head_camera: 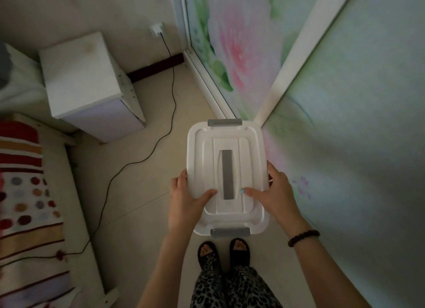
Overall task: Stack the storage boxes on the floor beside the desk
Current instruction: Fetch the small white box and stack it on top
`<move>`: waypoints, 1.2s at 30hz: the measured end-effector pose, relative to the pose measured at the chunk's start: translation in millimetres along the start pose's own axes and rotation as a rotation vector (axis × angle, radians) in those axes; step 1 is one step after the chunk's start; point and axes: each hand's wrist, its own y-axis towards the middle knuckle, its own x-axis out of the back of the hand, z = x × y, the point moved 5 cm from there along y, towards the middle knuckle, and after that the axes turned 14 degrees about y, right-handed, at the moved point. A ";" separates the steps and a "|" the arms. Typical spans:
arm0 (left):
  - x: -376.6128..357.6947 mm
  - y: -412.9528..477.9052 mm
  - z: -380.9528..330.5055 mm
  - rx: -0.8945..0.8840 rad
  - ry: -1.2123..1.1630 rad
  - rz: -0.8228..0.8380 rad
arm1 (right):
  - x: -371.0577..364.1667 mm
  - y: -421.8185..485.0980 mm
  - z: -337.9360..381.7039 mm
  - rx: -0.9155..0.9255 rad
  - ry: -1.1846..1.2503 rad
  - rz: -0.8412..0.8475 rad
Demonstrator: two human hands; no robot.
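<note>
A white plastic storage box [243, 151] with a lid, grey end clips and a grey centre handle hangs above the tiled floor in front of me. My left hand [186, 202] grips its left side, thumb resting on the lid. My right hand [273, 192] grips the right side, thumb on the lid beside the handle. The box is level, long axis pointing away from me. Its underside and whatever lies beneath it are hidden. No other storage box shows.
A white cabinet [85, 82] stands at the left by the wall. A black cable [170, 100] runs from a wall socket across the floor. A bed with a striped, dotted cover [27, 204] fills the left edge. Flowered sliding doors [333, 100] rise on the right. My feet [223, 250] stand below.
</note>
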 end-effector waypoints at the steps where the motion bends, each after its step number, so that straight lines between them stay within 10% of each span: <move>1: 10.3 -5.7 -6.6 -0.004 -0.008 -0.004 | 5.6 -6.9 8.9 -0.004 0.015 -0.001; 36: 173.4 -136.4 -3.5 -0.076 -0.016 -0.295 | 5.1 -142.6 154.2 0.371 0.134 0.178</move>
